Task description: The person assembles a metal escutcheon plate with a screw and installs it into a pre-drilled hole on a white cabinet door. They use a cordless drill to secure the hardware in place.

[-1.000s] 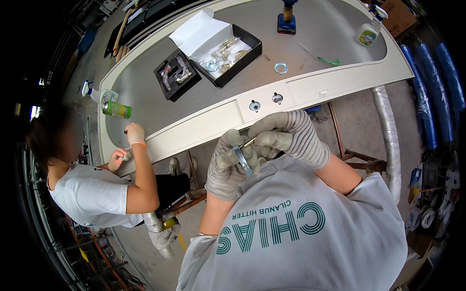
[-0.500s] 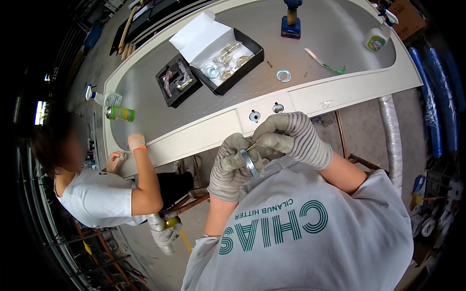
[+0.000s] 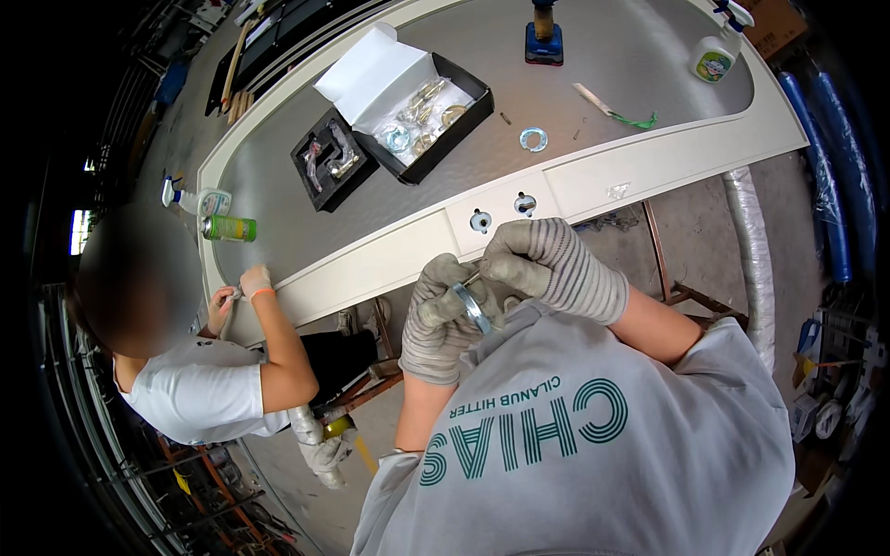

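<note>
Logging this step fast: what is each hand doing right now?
Left hand: closed on a metal ring.
Right hand: closed, pinching a small thin tool at the ring.

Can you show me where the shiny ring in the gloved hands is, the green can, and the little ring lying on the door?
metal ring (image 3: pixel 472 309), head view, on its rim.
green can (image 3: pixel 230 228), head view, mid-side.
loose ring (image 3: pixel 533 140), head view, on its band.

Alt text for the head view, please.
Two hands in grey striped knit gloves, left hand and right hand, hold a round silver metal ring beside a white door panel with two holes; a co-worker crouches at its left end.
</note>
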A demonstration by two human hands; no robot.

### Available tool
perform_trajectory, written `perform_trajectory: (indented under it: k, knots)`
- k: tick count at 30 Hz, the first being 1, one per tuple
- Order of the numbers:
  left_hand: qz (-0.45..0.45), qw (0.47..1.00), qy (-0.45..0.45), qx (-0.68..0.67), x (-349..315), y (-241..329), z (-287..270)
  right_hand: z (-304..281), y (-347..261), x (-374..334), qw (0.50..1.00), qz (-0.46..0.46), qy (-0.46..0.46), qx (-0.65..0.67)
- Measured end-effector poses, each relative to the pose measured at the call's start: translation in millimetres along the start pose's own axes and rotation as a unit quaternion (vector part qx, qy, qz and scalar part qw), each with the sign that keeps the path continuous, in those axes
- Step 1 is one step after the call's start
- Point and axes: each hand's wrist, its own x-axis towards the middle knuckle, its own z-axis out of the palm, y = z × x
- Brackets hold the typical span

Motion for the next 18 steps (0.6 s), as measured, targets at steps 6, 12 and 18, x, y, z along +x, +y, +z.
perform_trajectory:
  k: [6,12,18]
  knots:
    - [0.003,0.999,0.021,-0.040,-5.5,-3.8,5.5,-2.0,4.2,1.0,0.997,-0.072,0.004,0.004]
    - [-0.007,0.996,0.031,-0.089,-8.0,-8.3,4.0,-5.6,5.9,4.4,0.993,-0.119,-0.013,-0.012]
    - [-0.003,0.998,0.030,-0.062,-8.4,-8.7,2.4,-3.5,10.2,2.3,0.996,-0.083,-0.032,-0.018]
